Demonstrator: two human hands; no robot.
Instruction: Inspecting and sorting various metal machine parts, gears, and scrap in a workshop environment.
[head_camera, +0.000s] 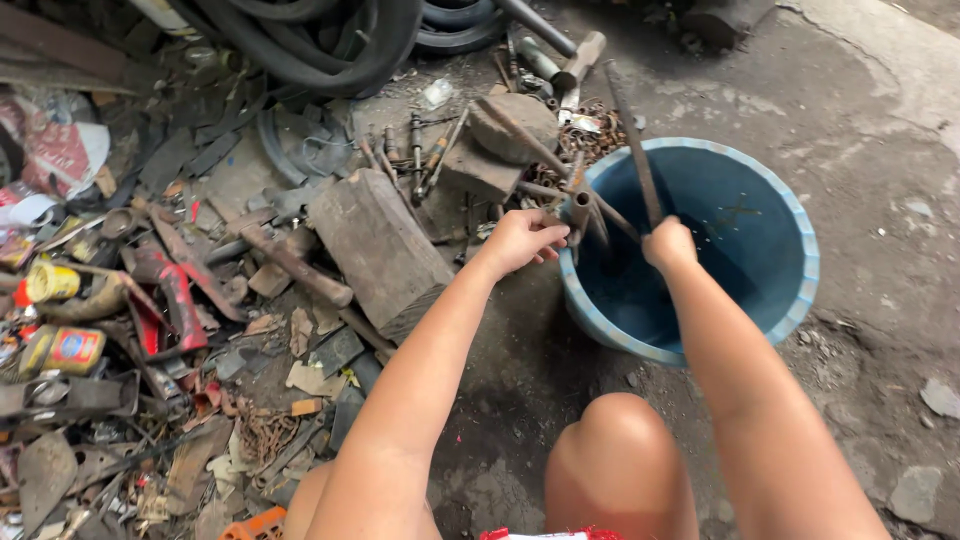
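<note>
The right hand (668, 243) is closed in a fist around the lower end of a thin dark metal rod (634, 150), the forearm stretching forward from the lower right, over the raised knee (615, 440), so that the hand sits above the blue plastic bucket (790, 215). The rod's long axis runs steeply up and slightly left from the fist, its far end pointing away from the person toward the scrap beyond the bucket's rim. The left hand (518, 238) reaches forward on a straight arm from the lower left, fingers curled and pinching a rusty cross-shaped metal tool (580, 200) at its hub, just at the bucket's near-left rim; one of the tool's arms slants up-left over a flat stone (512, 125), another slants down-right into the bucket's mouth. The bucket stands upright on the dirty concrete floor (860, 110), its inside dark. Just left of the left hand lies a worn wooden block (375, 245), and beside that a rusty hammer (290, 262). Farther left spreads a heap of scrap metal and cans (110, 330), and black rubber tyres (330, 40) lie at the top.
</note>
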